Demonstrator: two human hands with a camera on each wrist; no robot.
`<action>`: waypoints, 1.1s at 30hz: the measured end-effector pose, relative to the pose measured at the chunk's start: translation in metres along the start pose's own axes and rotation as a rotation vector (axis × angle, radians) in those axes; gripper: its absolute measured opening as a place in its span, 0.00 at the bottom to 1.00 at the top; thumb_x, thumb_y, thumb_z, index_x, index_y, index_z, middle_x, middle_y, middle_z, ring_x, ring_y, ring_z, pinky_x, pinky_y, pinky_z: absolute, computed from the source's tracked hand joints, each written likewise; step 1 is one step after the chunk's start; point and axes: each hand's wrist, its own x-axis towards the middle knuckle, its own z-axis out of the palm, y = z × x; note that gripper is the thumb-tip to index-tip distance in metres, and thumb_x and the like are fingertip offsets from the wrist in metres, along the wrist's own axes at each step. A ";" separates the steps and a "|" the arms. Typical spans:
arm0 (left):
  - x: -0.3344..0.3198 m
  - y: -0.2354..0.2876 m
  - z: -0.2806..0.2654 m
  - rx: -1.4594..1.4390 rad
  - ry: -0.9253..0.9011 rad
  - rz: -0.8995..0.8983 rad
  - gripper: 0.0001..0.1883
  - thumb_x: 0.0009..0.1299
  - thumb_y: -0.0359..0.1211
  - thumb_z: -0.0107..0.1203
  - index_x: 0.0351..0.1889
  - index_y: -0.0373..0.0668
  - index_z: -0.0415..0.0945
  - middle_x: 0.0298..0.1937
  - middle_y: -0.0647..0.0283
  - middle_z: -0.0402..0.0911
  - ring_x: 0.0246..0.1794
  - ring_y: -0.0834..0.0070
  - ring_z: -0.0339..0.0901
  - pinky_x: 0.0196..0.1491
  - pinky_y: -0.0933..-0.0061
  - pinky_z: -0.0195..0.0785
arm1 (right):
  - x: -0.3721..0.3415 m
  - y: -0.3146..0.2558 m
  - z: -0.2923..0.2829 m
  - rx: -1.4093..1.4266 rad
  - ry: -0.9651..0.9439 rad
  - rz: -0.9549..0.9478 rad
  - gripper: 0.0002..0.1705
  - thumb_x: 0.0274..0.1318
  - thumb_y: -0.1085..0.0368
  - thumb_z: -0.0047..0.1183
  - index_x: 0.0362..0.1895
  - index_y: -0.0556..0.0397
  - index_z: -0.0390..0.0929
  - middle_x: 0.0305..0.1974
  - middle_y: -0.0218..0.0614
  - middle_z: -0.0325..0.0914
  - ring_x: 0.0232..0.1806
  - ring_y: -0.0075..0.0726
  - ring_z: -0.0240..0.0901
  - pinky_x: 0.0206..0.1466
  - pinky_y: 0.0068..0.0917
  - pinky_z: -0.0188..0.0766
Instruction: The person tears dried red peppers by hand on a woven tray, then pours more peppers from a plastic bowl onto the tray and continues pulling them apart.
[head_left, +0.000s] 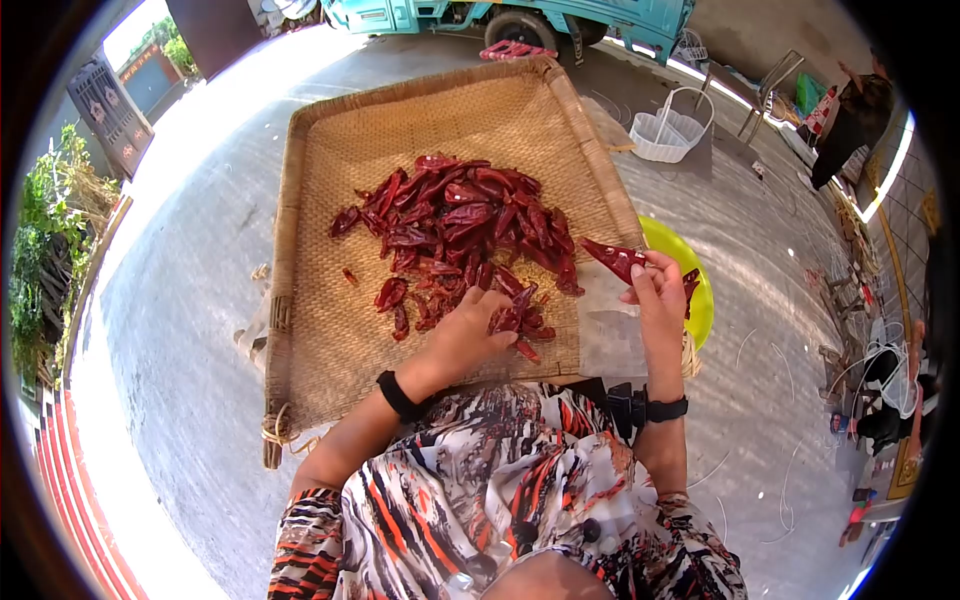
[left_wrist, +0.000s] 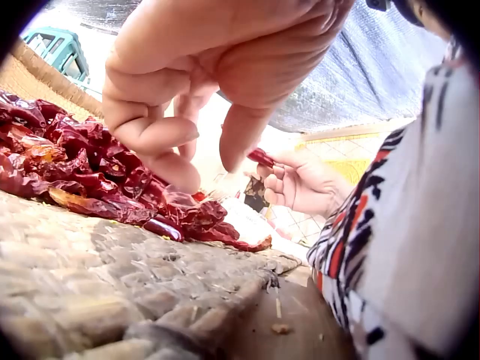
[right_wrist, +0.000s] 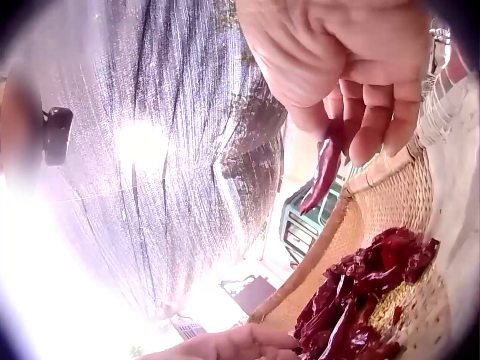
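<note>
Dried red chilies lie heaped on a woven tray. My left hand is over the near edge of the heap, its fingers bent down close to the chilies; in the left wrist view a gap shows between thumb and fingers of the left hand, with nothing held. Beyond the tray's right edge, my right hand pinches one chili between thumb and fingers; the right wrist view shows that chili pointing down from the right hand.
A yellow-green basin with chilies in it sits below my right hand, partly hidden. A whitish sheet lies at the tray's right edge. Farther off are a white basket, a turquoise vehicle and, at right, a person.
</note>
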 end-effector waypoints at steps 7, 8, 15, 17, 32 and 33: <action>0.000 0.017 -0.001 0.228 -0.102 -0.085 0.22 0.67 0.33 0.59 0.59 0.45 0.70 0.51 0.49 0.77 0.50 0.46 0.77 0.50 0.52 0.73 | -0.001 -0.013 -0.029 0.104 0.433 0.151 0.26 0.68 0.60 0.54 0.64 0.56 0.64 0.38 0.30 0.79 0.29 0.17 0.72 0.35 0.16 0.73; 0.001 0.012 0.002 0.220 -0.049 -0.067 0.21 0.67 0.32 0.58 0.58 0.45 0.70 0.49 0.49 0.78 0.48 0.47 0.78 0.48 0.52 0.73 | 0.001 -0.006 -0.034 0.093 0.435 0.167 0.29 0.67 0.60 0.55 0.67 0.56 0.61 0.39 0.30 0.79 0.27 0.16 0.70 0.33 0.14 0.70; 0.003 0.003 0.004 0.193 0.132 -0.054 0.15 0.68 0.29 0.53 0.54 0.44 0.72 0.37 0.49 0.83 0.40 0.50 0.81 0.41 0.53 0.74 | 0.020 0.058 -0.048 -0.236 0.356 0.008 0.27 0.63 0.63 0.56 0.64 0.56 0.66 0.41 0.35 0.81 0.34 0.26 0.74 0.39 0.24 0.73; 0.003 0.005 0.003 0.171 0.144 -0.034 0.15 0.69 0.28 0.52 0.54 0.42 0.72 0.36 0.49 0.83 0.38 0.49 0.81 0.40 0.53 0.73 | 0.020 0.065 -0.050 -0.341 0.350 -0.045 0.25 0.62 0.65 0.56 0.62 0.58 0.69 0.42 0.37 0.81 0.38 0.30 0.75 0.44 0.27 0.73; 0.004 -0.003 0.011 0.032 0.110 0.050 0.18 0.71 0.21 0.46 0.59 0.39 0.66 0.35 0.51 0.79 0.31 0.59 0.80 0.37 0.61 0.72 | -0.027 0.007 0.026 -0.208 -0.383 -0.045 0.23 0.60 0.68 0.57 0.60 0.53 0.73 0.52 0.34 0.77 0.44 0.28 0.74 0.49 0.24 0.71; 0.005 -0.003 0.011 -0.011 0.079 0.051 0.18 0.72 0.21 0.47 0.60 0.39 0.66 0.35 0.53 0.80 0.31 0.62 0.80 0.37 0.63 0.73 | -0.031 0.007 0.034 -0.246 -0.470 -0.095 0.25 0.59 0.67 0.58 0.61 0.51 0.72 0.52 0.34 0.77 0.44 0.31 0.74 0.50 0.26 0.71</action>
